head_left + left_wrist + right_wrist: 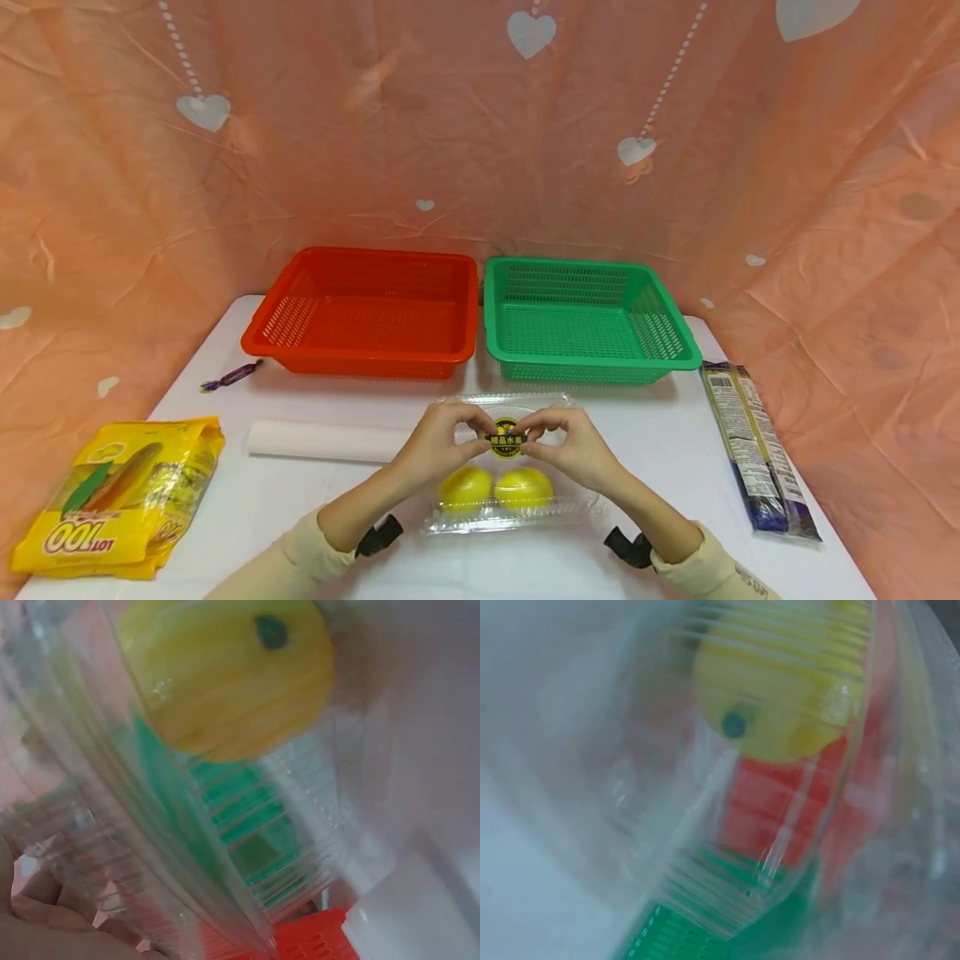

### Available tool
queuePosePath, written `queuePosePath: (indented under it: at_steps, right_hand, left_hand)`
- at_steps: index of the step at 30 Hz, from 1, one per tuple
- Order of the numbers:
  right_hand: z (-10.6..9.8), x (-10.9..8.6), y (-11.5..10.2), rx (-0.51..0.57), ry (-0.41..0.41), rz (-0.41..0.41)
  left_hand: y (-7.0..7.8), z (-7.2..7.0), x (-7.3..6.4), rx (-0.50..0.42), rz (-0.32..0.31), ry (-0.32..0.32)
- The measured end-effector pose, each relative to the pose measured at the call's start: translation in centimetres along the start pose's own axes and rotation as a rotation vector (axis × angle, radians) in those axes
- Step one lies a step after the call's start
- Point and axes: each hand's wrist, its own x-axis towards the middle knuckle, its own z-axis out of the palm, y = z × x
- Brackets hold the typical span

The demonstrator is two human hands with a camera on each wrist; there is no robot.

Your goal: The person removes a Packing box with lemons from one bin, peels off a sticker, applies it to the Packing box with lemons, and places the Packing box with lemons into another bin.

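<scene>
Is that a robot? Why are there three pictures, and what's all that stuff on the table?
No robot here: these are a person's own left hand and right hand. The big picture comes from a camera worn on the head, looking forward and down. The other two come from cameras on the wrists. They are close and blurry, and each shows a yellow fruit through clear plastic.

On the white table, a red basket and a green basket sit at the back. On the left are a yellow bag, a small purple twist and a white roll; on the right, a long packet. In between is a clear box with two yellow fruits inside. Above them, both hands pinch a round label, one at each side.
</scene>
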Motion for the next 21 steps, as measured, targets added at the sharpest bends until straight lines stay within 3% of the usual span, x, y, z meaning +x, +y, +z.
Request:
queuePosePath:
  at_steps: [4,11,21]
  right_hand:
    - [0.3,-0.1,0.1,-0.027,-0.025,0.002]
    - [0.8,-0.2,0.2,-0.121,-0.029,-0.044]
    - [1.2,-0.3,0.1,-0.179,-0.039,-0.084]
  left_hand:
    - [-0.1,0.2,0.0,0.049,-0.002,-0.022]
    - [-0.2,0.9,-0.2,0.119,0.047,0.012]
    - [-0.2,1.2,-0.1,0.131,0.037,0.021]
